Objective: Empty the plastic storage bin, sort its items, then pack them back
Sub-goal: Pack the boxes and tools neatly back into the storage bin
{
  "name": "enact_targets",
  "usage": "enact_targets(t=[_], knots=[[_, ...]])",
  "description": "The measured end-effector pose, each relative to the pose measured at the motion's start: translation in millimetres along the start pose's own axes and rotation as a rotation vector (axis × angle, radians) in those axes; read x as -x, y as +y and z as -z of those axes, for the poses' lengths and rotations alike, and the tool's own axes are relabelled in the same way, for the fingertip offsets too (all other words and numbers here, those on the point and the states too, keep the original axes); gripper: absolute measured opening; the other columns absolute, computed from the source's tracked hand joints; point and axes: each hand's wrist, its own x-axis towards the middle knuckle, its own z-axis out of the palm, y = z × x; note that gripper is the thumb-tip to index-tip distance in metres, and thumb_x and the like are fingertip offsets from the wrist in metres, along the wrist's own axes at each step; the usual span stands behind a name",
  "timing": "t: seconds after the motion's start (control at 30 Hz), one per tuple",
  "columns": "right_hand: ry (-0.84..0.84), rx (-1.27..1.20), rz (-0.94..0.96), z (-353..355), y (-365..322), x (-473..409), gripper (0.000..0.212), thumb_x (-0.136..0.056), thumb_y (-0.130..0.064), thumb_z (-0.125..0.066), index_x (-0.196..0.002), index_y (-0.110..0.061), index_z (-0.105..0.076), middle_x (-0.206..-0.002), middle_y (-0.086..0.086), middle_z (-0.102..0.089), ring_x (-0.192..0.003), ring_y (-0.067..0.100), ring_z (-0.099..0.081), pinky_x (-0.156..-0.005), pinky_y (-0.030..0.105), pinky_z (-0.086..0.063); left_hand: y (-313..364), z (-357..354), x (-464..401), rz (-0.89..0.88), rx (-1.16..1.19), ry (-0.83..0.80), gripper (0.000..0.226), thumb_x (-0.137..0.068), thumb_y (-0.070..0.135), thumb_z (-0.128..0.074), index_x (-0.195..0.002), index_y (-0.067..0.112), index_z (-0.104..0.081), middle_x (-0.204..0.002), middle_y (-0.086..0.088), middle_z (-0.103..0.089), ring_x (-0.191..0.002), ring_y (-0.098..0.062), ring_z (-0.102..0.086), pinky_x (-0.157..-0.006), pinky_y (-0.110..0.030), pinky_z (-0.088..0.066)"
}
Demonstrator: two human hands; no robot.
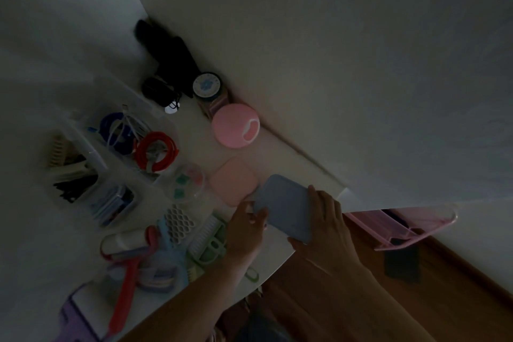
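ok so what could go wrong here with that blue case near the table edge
1. The blue case is held by the left hand and right hand over the table edge; a slip could drop it to the floor.
2. The pink square case lies right beside it and could get nudged.
3. The scene is dim, so small items are easy to misjudge.

flat case (283, 208) right of square case (234, 180), on table (194, 130)

The purple item (72, 316) is cut off by the bottom edge — black clutter (166, 61) too dim to identify.
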Motion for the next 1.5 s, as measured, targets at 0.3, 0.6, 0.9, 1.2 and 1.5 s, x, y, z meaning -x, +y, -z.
enact_targets(t=[0.3,0.6,0.9,1.2,1.5], knots=[[0.015,0.064,0.014,4.1,2.3,-3.0,0.115,-0.055,-0.070,-0.073,-0.143,-0.007,-0.033,-0.130,0.008,-0.045,-0.117,0.026,-0.047,-0.086,0.042,-0.055,33.3,1.7,12.5,-0.708,-0.814,0.207,0.045,-0.099,0.033,-0.051,-0.137,0.011,-0.046,-0.128,-0.012,-0.051,-0.116,-0.025,-0.050,-0.093,-0.036,-0.049],[-0.002,0.133,-0.060,6.3,-14.0,-9.4,0.128,-0.065,-0.097,-0.041,-0.145,0.003,-0.038,-0.128,0.013,-0.050,-0.109,0.027,-0.049,-0.091,0.041,-0.048,26.4,2.0,-29.8,-0.996,-1.224,-0.168,0.061,-0.104,0.044,-0.031,-0.155,0.014,-0.017,-0.163,-0.002,-0.009,-0.151,-0.017,-0.007,-0.119,-0.039,-0.021],[-0.014,0.196,-0.052,-1.7,-13.9,-12.6,0.120,-0.070,-0.091,-0.043,-0.137,0.008,-0.047,-0.131,0.022,-0.052,-0.108,0.035,-0.051,-0.090,0.045,-0.048,24.6,-0.2,-33.6,-0.991,-1.253,-0.189,0.064,-0.103,0.045,-0.030,-0.155,0.011,-0.013,-0.164,-0.006,-0.005,-0.151,-0.020,-0.003,-0.119,-0.040,-0.020],[-0.014,0.323,0.052,-8.1,-20.5,-8.4,0.110,-0.081,-0.077,-0.045,-0.150,0.007,-0.025,-0.157,0.030,-0.022,-0.146,0.045,-0.020,-0.119,0.055,-0.019,31.0,6.5,-26.2,-1.083,-1.124,-0.200,0.063,-0.102,0.041,-0.038,-0.151,0.003,-0.026,-0.161,-0.010,-0.018,-0.150,-0.022,-0.014,-0.117,-0.043,-0.026],[0.023,0.419,0.119,-23.3,-21.7,-4.7,0.098,-0.089,-0.068,-0.040,-0.152,0.004,-0.017,-0.159,0.030,-0.009,-0.149,0.045,-0.009,-0.119,0.058,-0.016,23.9,12.2,-24.3,-0.984,-1.157,-0.213,0.063,-0.103,0.044,-0.026,-0.155,0.010,-0.016,-0.163,-0.004,-0.009,-0.151,-0.017,-0.006,-0.118,-0.041,-0.023]])
